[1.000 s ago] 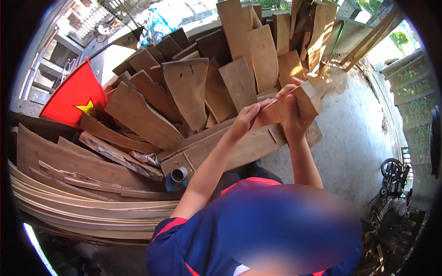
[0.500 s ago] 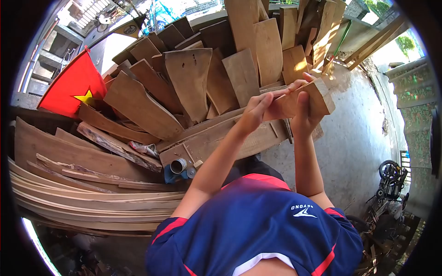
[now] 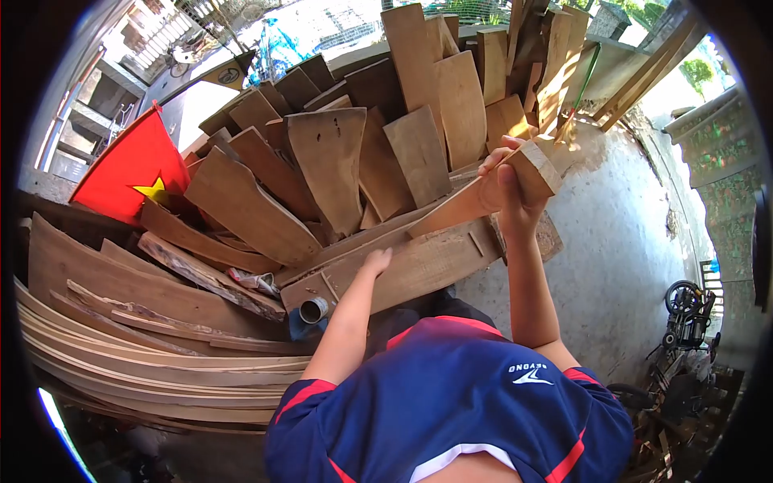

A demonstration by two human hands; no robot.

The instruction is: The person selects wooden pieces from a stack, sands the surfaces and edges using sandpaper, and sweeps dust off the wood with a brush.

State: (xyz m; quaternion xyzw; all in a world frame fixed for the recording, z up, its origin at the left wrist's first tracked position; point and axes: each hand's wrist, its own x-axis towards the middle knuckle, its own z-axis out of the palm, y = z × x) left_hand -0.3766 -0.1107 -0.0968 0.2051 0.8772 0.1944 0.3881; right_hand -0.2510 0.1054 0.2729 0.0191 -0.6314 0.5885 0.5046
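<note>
Raised at right of centre, my right hand (image 3: 519, 189) is wrapped round the thick end of a wooden piece (image 3: 463, 208), its thumb on the near face and fingertips over the far edge. The piece slants down to the left, towards a long wooden plank (image 3: 431, 262). My left hand (image 3: 377, 262) is low over that plank, away from the held piece, with its fingers curled together; whatever they may hold is hidden. A metal cup (image 3: 314, 309) stands left of my left forearm.
Many wooden boards (image 3: 326, 165) lean upright behind the plank. Long thin strips (image 3: 161, 362) are stacked at the left, below a red flag with a yellow star (image 3: 133, 165). A dark bicycle-like object (image 3: 684, 314) stands on the right, beyond the concrete floor (image 3: 604, 233).
My left hand has left the held piece and moved down and left to the plank. My right hand keeps its hold on the piece.
</note>
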